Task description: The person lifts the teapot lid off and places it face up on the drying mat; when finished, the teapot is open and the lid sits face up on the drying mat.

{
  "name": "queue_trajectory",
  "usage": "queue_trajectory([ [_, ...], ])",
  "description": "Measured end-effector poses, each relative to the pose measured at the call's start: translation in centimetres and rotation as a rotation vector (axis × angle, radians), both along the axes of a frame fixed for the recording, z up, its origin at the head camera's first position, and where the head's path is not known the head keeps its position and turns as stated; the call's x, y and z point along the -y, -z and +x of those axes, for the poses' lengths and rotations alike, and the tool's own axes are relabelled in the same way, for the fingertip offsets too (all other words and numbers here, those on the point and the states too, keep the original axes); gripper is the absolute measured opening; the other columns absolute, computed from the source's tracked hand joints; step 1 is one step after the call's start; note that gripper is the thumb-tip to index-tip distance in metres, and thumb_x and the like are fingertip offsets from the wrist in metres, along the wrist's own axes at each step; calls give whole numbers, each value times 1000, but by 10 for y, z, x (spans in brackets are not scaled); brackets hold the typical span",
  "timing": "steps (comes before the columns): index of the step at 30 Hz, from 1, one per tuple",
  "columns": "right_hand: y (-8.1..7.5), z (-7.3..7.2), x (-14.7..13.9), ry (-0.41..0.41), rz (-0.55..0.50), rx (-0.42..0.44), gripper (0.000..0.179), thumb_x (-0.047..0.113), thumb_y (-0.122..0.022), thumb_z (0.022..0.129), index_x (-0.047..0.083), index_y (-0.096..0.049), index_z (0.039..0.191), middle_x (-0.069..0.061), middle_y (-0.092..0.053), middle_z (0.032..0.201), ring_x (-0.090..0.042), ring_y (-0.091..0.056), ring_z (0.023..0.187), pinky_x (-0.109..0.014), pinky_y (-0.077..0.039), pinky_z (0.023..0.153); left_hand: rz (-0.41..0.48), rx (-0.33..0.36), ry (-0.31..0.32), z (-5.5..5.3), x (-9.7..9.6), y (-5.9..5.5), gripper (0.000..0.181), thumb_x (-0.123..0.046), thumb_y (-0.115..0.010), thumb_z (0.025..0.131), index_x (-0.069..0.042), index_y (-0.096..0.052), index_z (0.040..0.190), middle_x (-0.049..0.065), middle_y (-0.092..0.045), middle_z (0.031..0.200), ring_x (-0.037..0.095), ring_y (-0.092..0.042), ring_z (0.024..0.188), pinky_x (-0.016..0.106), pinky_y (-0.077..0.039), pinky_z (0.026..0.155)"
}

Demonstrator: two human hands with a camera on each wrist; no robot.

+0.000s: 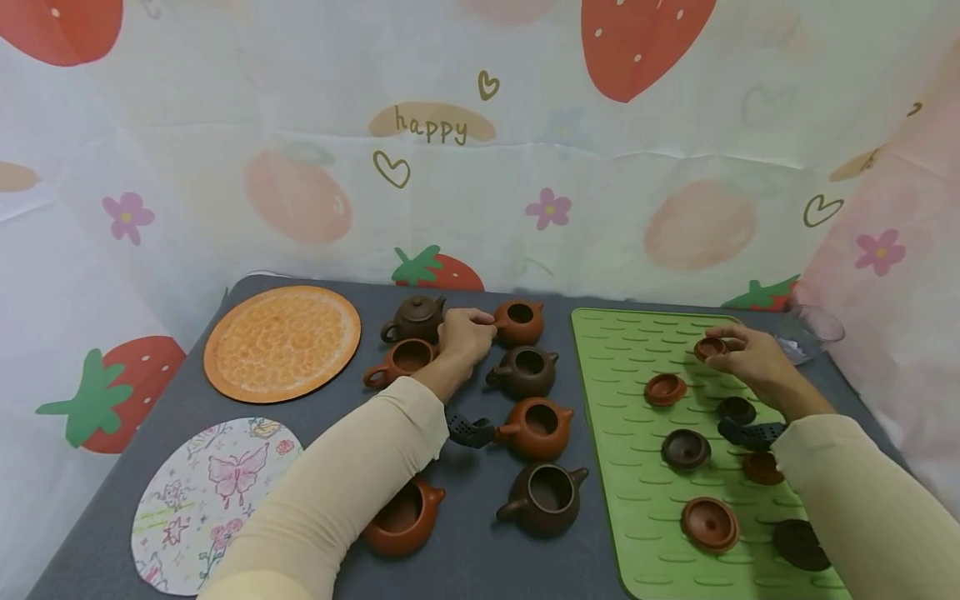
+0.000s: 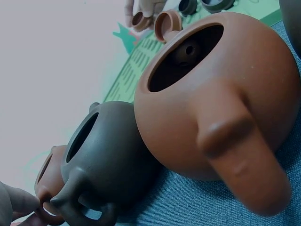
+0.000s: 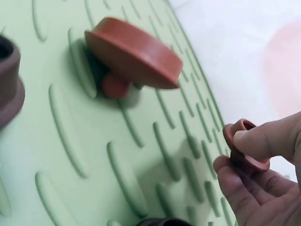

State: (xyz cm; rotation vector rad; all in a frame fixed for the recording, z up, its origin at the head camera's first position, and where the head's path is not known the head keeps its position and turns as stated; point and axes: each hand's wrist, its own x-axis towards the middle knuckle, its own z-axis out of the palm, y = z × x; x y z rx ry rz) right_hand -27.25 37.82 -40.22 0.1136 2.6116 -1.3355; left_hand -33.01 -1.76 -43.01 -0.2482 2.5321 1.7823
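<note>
My left hand (image 1: 467,335) pinches the handle of a small reddish-brown clay teapot (image 1: 530,333) in the far row; this teapot has no lid on it. In the left wrist view, fingertips (image 2: 18,200) meet its handle behind a dark teapot (image 2: 110,160) and a larger reddish one (image 2: 188,136). Over the far right of the green mat, my right hand (image 1: 761,367) holds a small reddish lid (image 1: 703,349) between thumb and fingers. The right wrist view shows that lid (image 3: 228,135) raised off the mat, its rim side partly covered by the thumb.
Several other lids lie on the green mat (image 1: 600,400), among them a reddish one (image 1: 665,389). More open teapots stand left of it, and a dark teapot (image 1: 418,315) wears its lid. Two round mats, orange (image 1: 282,343) and butterfly-patterned (image 1: 217,492), lie left. A clear container (image 1: 821,325) stands far right.
</note>
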Motion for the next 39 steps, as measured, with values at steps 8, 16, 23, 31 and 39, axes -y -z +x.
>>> queue_trajectory([
  [8,7,3,-5,19,103,21,55,6,-57,96,-11,-33,143,-41,-36,134,-48,-43,116,-54,-43,89,-3,8,-2,0,0,0,10,-12,-68,91,-12,-76,97,4,-62,96,26,-52,96,38,-49,73],
  [16,12,4,-10,28,203,-1,52,6,-58,94,-12,-38,139,-42,-40,130,-49,-46,112,-49,-45,81,-10,10,4,0,-1,-1,10,-12,-68,91,-13,-76,97,4,-63,96,26,-53,96,37,-49,71],
  [23,13,2,-9,28,210,21,53,6,-58,94,-12,-37,140,-43,-37,132,-52,-44,114,-53,-44,83,-8,3,4,0,1,-1,11,-11,-68,91,-12,-76,97,4,-63,95,27,-52,98,38,-49,72],
  [31,15,-1,-8,27,245,6,54,7,-61,92,-11,-39,139,-43,-38,130,-53,-45,110,-48,-47,77,-13,-6,12,0,1,1,11,-12,-67,92,-12,-76,98,4,-63,95,27,-50,101,38,-49,73],
  [39,15,-2,-4,18,260,-8,56,6,-61,92,-12,-38,139,-42,-42,129,-51,-48,110,-52,-46,80,-7,-7,16,1,1,0,12,-12,-66,92,-11,-76,99,4,-63,94,28,-49,102,38,-48,73],
])
